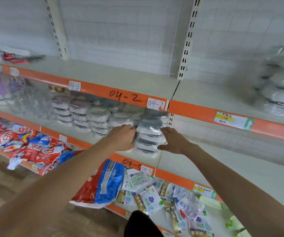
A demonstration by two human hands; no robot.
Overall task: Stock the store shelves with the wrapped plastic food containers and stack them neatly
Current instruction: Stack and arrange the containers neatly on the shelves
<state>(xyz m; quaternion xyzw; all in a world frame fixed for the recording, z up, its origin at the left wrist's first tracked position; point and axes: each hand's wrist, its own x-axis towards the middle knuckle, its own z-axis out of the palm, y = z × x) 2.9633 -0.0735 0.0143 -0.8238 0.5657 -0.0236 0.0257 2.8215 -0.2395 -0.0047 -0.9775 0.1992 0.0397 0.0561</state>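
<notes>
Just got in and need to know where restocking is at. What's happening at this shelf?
A person is setting a stack of wrapped plastic food containers on the middle shelf, under the 04-2 label. The left hand and right hand hold it from either side. More wrapped stacks already stand in a row to its left. The shelf to its right is bare.

Head camera, looking down, near shelves (206, 158).
</notes>
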